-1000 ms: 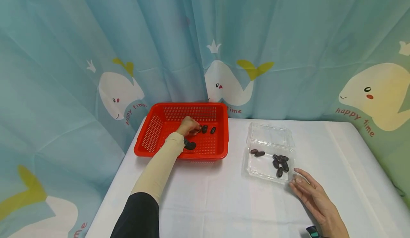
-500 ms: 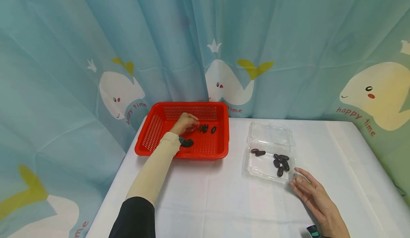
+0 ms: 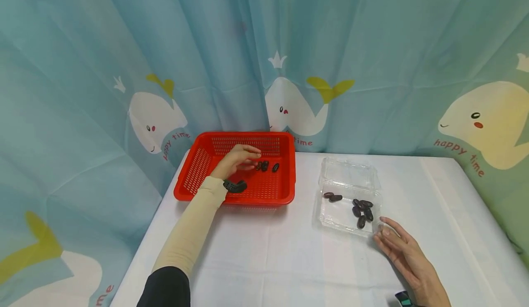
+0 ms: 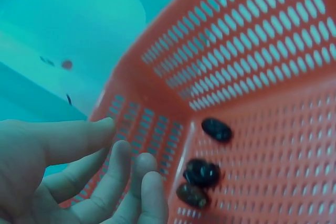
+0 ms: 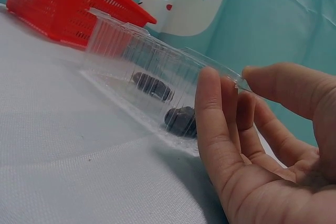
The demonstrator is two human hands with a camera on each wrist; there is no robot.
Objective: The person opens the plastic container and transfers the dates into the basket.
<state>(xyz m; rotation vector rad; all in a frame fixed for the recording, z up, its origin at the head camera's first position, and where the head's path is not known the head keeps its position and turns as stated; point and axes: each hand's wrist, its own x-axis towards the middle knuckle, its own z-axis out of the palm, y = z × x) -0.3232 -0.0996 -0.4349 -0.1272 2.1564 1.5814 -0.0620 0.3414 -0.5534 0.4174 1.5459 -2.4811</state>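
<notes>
Inside the red plastic basket (image 3: 268,188), my left hand (image 3: 236,160) hovers with thumb and fingers spread apart and nothing between them. Just right of its fingertips lie several dark, shiny dates (image 3: 265,165) on the basket floor. The left wrist view shows one date (image 4: 216,129) apart from a close cluster (image 4: 202,172). My right hand (image 3: 407,256) pinches the near right corner of a clear hinged plastic box (image 3: 336,216), thumb on the rim and fingers against the outer wall. The box lies with its lid folded back, and several dates (image 3: 361,223) rest inside in two groups.
A white cloth (image 3: 289,261) covers the table, with the basket at the back left and the box to its right. Behind the table hangs a blue curtain (image 3: 231,68) with whale prints. A black strap (image 3: 235,186) sits on the left wrist.
My left hand has drawn back leftward from the dates in the basket, and its fingers have spread, uncovering the leftmost date. The right hand and the box have stayed in place.
</notes>
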